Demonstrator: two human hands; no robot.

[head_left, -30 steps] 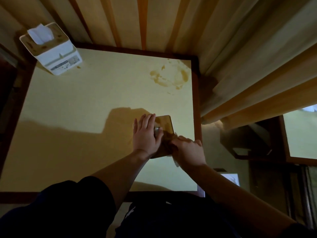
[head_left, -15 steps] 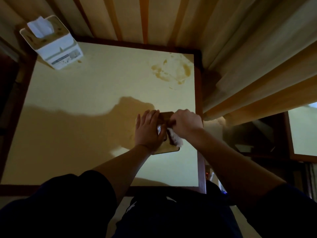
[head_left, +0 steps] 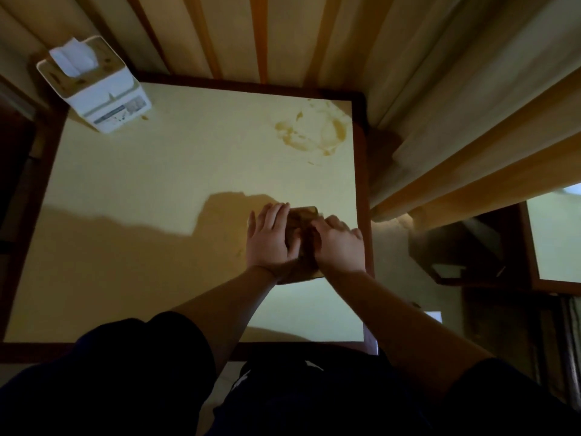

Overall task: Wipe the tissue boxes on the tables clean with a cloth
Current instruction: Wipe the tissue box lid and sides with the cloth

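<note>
Brown-topped tissue box (head_left: 303, 215) sits at abt 3 o'clock on the tabletop (head_left: 157, 190), close to its right edge, mostly hidden under both hands; only a tan lid corner at the far end & a strip at the near end show. Left hand (head_left: 270, 239) lies flat along the box's left side, fingers straight & together, thumb across the top. Right hand (head_left: 339, 243) is on the box's right side w/ fingers curled down over it; cloth isn't visible, prob. bunched under that hand, so can't tell what it actually grips.

2nd tissue box (head_left: 94, 86), white w/ tan lid & a tissue sticking up, stands at 10 o'clock on the far left corner; brown smears on its lid & front label.

Tabletop is pale yellow w/ dark wood rim. Brown dried stain (head_left: 314, 132) at 1 o'clock. Person's shadow covers the near left half. Striped cream/orange curtain (head_left: 283, 36) hangs behind, from 12 to 3 o'clock. Another table (head_left: 553, 240) shows at far right.

Vs 0.5 s ago: right hand has slid from the box's far end back toward the near end, & the white cloth seen under it then no longer shows. Left hand barely shifted.
</note>
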